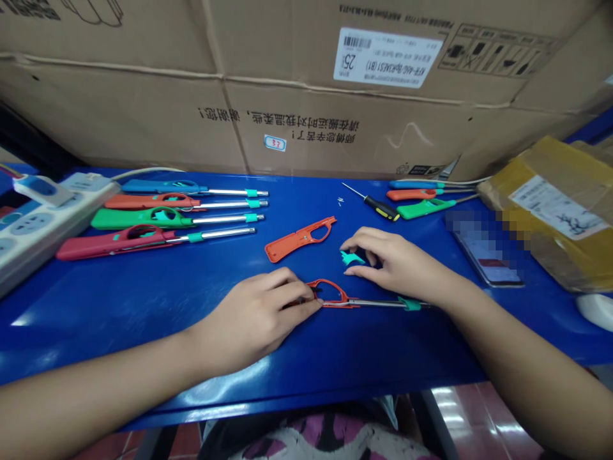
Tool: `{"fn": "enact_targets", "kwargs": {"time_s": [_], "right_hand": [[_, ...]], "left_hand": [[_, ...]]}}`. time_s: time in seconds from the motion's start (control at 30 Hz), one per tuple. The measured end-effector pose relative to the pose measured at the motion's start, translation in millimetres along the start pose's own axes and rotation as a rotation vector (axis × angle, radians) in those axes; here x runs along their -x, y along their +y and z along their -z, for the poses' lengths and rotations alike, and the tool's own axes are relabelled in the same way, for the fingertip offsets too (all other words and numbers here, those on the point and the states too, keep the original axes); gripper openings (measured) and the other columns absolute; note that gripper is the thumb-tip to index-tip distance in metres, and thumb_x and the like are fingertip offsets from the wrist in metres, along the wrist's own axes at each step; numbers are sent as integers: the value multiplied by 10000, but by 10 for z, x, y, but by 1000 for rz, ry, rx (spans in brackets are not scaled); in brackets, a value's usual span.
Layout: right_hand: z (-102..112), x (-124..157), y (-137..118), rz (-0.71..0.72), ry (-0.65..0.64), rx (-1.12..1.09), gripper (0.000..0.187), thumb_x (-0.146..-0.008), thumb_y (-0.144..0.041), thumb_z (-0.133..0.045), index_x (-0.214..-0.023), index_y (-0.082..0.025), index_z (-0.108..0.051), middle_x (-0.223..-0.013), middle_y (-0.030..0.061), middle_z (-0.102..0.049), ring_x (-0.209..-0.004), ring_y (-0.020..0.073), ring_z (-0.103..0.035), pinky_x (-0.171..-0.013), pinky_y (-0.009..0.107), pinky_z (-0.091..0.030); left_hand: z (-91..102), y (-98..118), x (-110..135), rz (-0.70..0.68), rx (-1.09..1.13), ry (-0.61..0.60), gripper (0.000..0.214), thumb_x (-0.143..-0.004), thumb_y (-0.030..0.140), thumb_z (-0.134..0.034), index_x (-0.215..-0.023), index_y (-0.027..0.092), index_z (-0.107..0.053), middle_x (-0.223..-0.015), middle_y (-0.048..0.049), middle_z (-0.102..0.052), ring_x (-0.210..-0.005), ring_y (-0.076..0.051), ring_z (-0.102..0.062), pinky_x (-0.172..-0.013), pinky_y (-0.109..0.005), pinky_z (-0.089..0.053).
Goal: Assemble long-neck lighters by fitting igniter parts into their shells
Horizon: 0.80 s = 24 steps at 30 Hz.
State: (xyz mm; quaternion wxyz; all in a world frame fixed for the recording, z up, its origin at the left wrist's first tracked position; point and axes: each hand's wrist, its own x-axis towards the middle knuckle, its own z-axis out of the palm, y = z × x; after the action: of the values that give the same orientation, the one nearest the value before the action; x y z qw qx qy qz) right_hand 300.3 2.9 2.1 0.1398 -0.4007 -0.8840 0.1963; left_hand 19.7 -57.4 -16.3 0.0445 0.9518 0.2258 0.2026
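Observation:
On the blue table [143, 300] lies an opened orange lighter [335, 297] with a metal rod and teal collar pointing right. My left hand [258, 316] is closed over its handle end, pressing it down. My right hand [393, 262] rests just beyond it, fingers curled in a pinch around a small teal plastic piece [352, 258]. A separate orange shell half [299, 239] lies flat a little farther back, untouched.
Several finished long lighters [158, 220] in blue, orange, green and red lie at the left by a white power strip [43, 211]. A screwdriver [376, 204], three more lighters [421, 195], a phone [483, 252] and a yellow parcel [560, 211] are right. Cardboard boxes [287, 83] wall the back.

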Motion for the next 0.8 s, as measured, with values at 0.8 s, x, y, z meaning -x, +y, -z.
{"fn": "enact_targets", "kwargs": {"time_s": [0.8], "right_hand": [[83,23,-48,-254,145,255,355,-997,-381,-493,-1242,-180,-653,-1155,113,-705,-1058,275,-659,-811,389,-538]], "left_hand": [[6,3,-4,-1,1,13,287,-981,120,-532,-1235,147,-663,-1084,-82,-700,-992,-221,-612,-845,-356,-583]]}}
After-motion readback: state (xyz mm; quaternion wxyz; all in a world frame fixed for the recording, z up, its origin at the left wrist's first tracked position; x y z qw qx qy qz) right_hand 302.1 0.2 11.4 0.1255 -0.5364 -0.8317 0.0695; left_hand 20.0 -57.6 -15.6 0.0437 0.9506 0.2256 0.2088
